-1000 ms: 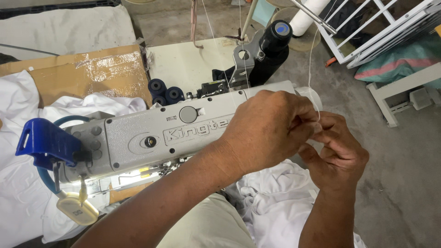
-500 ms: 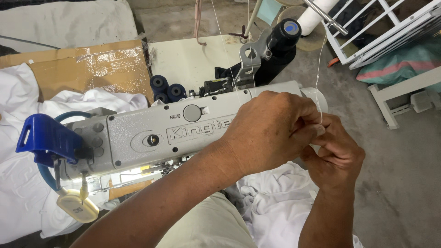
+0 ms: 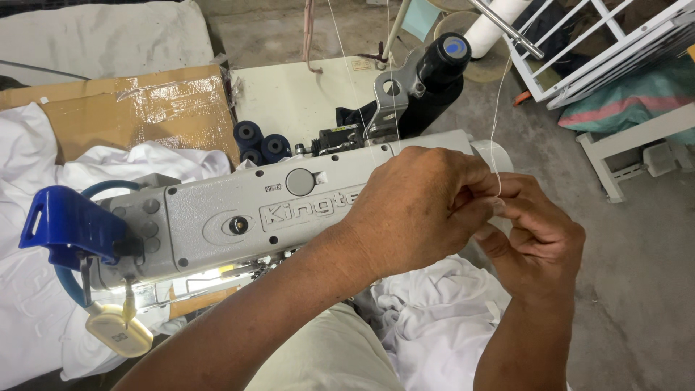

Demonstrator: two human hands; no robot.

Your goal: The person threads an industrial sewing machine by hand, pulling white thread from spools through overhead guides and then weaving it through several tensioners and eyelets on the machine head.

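A grey sewing machine (image 3: 239, 217) lies across the middle of the head view, with a blue guard (image 3: 69, 224) at its left end. My left hand (image 3: 416, 210) reaches over the machine's right end and pinches a thin white thread (image 3: 496, 123) that runs up out of view. My right hand (image 3: 536, 239) meets it just to the right, fingertips closed on the same thread. Both hands hover above crumpled white cloth (image 3: 434, 318) in my lap.
Dark blue thread spools (image 3: 260, 145) stand behind the machine on a cream table (image 3: 304, 94). A taped cardboard sheet (image 3: 130, 108) and white fabric (image 3: 29, 166) lie at left. A white metal rack (image 3: 601, 51) and a white bench leg (image 3: 615, 166) stand at right on concrete floor.
My hands stay pinched together on the thread at the machine's right end. The view has shifted slightly; the fingers adjust a little.
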